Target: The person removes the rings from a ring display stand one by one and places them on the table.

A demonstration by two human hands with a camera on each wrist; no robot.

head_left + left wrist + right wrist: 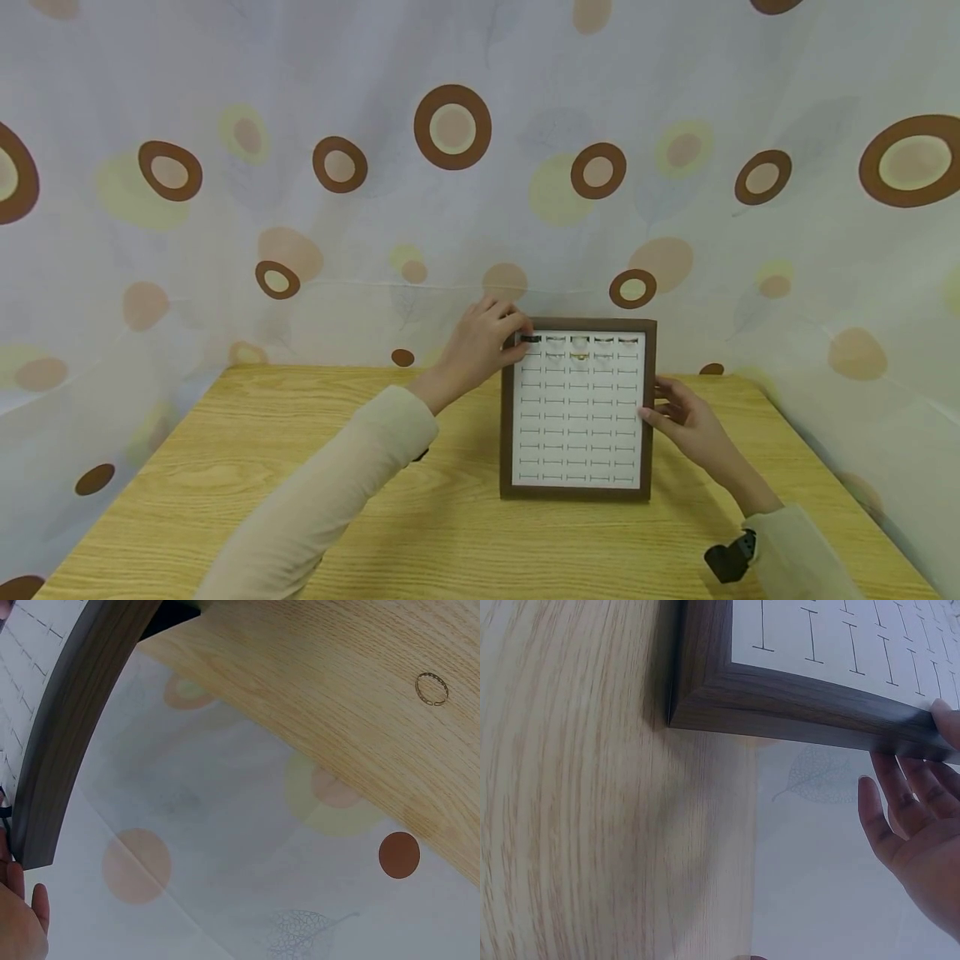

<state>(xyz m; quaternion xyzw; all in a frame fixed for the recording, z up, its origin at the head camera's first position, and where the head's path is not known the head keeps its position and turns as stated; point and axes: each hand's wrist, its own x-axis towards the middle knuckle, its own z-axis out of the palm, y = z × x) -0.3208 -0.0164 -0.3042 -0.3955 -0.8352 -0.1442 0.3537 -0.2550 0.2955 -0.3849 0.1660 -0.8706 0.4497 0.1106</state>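
A ring display board (577,408) with a brown frame and a white face of slotted rows stands upright on the table. My left hand (487,337) is at its top left corner, thumb and forefinger pinching a black ring (531,339) at the first slot. In the left wrist view that hand (19,922) shows only partly. Several rings fill the rest of the top row, and a gold ring (580,357) sits among those in the second. My right hand (690,425) grips the frame's right edge, thumb on the front, fingers behind.
A loose gold open-work ring (432,688) lies on the wooden table (285,433); my left arm hides it in the head view. Behind the table hangs a patterned curtain (375,225). A black device (729,560) is strapped to my right wrist.
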